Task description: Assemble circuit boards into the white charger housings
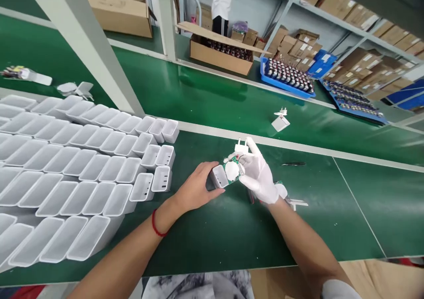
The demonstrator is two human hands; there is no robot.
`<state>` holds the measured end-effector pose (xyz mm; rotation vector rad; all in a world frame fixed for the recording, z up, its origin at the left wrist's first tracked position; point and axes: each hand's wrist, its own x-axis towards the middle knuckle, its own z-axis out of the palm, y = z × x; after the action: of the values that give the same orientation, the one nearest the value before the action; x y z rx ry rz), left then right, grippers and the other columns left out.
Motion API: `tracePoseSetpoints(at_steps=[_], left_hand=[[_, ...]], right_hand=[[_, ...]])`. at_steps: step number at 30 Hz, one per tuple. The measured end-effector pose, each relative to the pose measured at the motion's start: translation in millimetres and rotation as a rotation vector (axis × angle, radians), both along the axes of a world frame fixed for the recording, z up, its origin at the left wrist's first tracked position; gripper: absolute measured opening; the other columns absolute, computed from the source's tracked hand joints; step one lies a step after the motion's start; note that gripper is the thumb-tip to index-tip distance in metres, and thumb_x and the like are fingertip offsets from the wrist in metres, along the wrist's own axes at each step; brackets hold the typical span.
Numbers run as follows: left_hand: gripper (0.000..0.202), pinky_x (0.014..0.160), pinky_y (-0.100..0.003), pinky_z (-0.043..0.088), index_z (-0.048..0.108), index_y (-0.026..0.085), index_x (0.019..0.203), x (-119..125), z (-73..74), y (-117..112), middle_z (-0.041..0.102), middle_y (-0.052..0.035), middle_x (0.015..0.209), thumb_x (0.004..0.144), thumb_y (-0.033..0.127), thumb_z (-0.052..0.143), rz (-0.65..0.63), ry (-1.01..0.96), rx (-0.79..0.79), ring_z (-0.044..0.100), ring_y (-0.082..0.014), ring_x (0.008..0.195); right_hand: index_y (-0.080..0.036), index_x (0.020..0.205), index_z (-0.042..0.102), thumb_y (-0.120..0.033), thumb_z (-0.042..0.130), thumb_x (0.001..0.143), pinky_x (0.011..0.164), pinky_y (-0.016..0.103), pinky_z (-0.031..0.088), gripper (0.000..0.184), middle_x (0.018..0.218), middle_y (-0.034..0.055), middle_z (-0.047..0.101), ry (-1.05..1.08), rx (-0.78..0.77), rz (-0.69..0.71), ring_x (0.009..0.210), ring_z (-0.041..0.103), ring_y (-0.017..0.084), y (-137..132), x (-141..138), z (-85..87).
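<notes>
My left hand is bare and wraps round a small white plastic housing, its open end facing right. In my right hand, which wears a white glove, a green circuit board with a round white part is gripped. A white two-pin plug sits at the fingertips, beside the board. Board and housing are at each other's edge; whether they touch I cannot tell. Partly behind my right wrist lies another board with a white part. A dark-and-red tool, mostly hidden, is under the glove.
Rows of white housings fill the left of the green table. A thin black tool lies at right. Across the pale rail, a white plug piece rests on the green belt. Beyond stand a post, blue trays, cartons and a person.
</notes>
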<state>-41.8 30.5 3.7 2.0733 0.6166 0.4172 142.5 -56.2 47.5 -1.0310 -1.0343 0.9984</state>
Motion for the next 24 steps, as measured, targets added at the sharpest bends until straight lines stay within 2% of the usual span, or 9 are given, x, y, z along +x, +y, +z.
tracePoseSetpoints(at_steps=[5, 9, 12, 14, 15, 17, 19, 21, 24], left_hand=[[0.067, 0.097, -0.043, 0.051, 0.039, 0.02, 0.133, 2.7, 3.0, -1.9, 0.054, -0.0109, 0.124, 0.077, 0.033, 0.074, 0.042, 0.009, -0.023, 0.058, -0.0267, 0.114], [0.07, 0.094, -0.042, 0.052, 0.043, 0.02, 0.129, 1.5, 7.8, -0.5, 0.048, -0.012, 0.123, 0.072, 0.038, 0.079, 0.043, -0.054, 0.07, 0.058, -0.0266, 0.11], [0.034, 0.086, -0.036, 0.055, 0.052, 0.02, 0.109, 1.5, 7.9, -1.9, 0.053, -0.0094, 0.114, 0.08, 0.027, 0.068, -0.012, -0.134, 0.144, 0.061, -0.0223, 0.101], [0.021, 0.071, -0.035, 0.056, 0.051, 0.019, 0.098, 2.1, 6.9, -4.9, 0.055, -0.0071, 0.099, 0.084, 0.029, 0.063, 0.063, -0.093, 0.199, 0.062, -0.0207, 0.085], [0.028, 0.067, -0.036, 0.056, 0.051, 0.018, 0.099, 2.1, 7.1, -6.5, 0.054, -0.0075, 0.097, 0.083, 0.036, 0.066, 0.105, -0.055, 0.22, 0.061, -0.0213, 0.08], [0.063, 0.064, -0.039, 0.057, 0.047, 0.014, 0.116, 1.0, 9.7, -8.2, 0.052, -0.0133, 0.112, 0.072, 0.05, 0.075, 0.131, 0.013, 0.22, 0.062, -0.0241, 0.082], [0.093, 0.066, -0.04, 0.058, 0.033, 0.014, 0.137, -1.7, 15.3, -6.4, 0.043, -0.0188, 0.133, 0.066, 0.054, 0.079, 0.058, 0.061, 0.16, 0.063, -0.0237, 0.085], [0.09, 0.07, -0.037, 0.057, 0.028, 0.02, 0.143, -4.7, 20.9, -1.6, 0.037, -0.0164, 0.143, 0.072, 0.045, 0.075, -0.046, 0.084, 0.099, 0.064, -0.0198, 0.083], [0.061, 0.076, -0.033, 0.055, 0.044, 0.024, 0.133, -5.6, 22.9, 4.9, 0.052, -0.0078, 0.133, 0.078, 0.033, 0.07, -0.137, 0.082, 0.035, 0.065, -0.0184, 0.085]], right_hand=[[-0.032, 0.153, 0.01, -0.034, 0.08, 0.075, 0.084, 0.043, 0.051, 0.105, 0.116, 0.01, 0.065, -0.068, -0.041, 0.066, 0.08, 0.062, 0.018, -3.1, 5.0, -2.7], [-0.033, 0.152, 0.019, -0.033, 0.082, 0.073, 0.089, 0.045, 0.05, 0.1, 0.111, 0.0075, 0.065, -0.038, -0.032, -0.023, 0.099, 0.063, 0.023, -1.6, 4.9, -5.9], [-0.032, 0.152, 0.021, -0.032, 0.082, 0.072, 0.096, 0.047, 0.049, 0.101, 0.112, 0.0072, 0.064, 0.0, -0.02, -0.083, 0.109, 0.061, 0.025, -0.4, 3.6, -6.1], [-0.032, 0.152, 0.021, -0.031, 0.082, 0.072, 0.097, 0.048, 0.048, 0.1, 0.113, 0.0069, 0.063, 0.009, -0.011, -0.097, 0.11, 0.061, 0.025, -1.0, 2.2, -4.3], [-0.033, 0.152, 0.021, -0.031, 0.082, 0.072, 0.097, 0.048, 0.048, 0.1, 0.113, 0.0067, 0.063, 0.007, -0.008, -0.096, 0.11, 0.061, 0.025, -1.7, 1.3, -3.1], [-0.034, 0.152, 0.018, -0.03, 0.081, 0.073, 0.097, 0.048, 0.049, 0.101, 0.113, 0.0065, 0.064, -0.008, -0.017, -0.079, 0.109, 0.062, 0.025, -3.6, -0.8, -0.6], [-0.033, 0.153, 0.014, -0.031, 0.08, 0.075, 0.096, 0.048, 0.049, 0.102, 0.114, 0.0076, 0.065, -0.033, -0.038, -0.05, 0.108, 0.062, 0.024, -5.7, -3.0, 1.2], [-0.031, 0.154, 0.011, -0.033, 0.079, 0.076, 0.095, 0.049, 0.05, 0.103, 0.115, 0.0095, 0.065, -0.062, -0.051, -0.022, 0.106, 0.063, 0.025, -7.8, -4.8, 1.6], [-0.031, 0.154, 0.008, -0.036, 0.076, 0.079, 0.098, 0.054, 0.047, 0.101, 0.118, 0.0106, 0.064, -0.127, -0.041, 0.021, 0.108, 0.063, 0.026, -10.0, -6.5, -1.5]])
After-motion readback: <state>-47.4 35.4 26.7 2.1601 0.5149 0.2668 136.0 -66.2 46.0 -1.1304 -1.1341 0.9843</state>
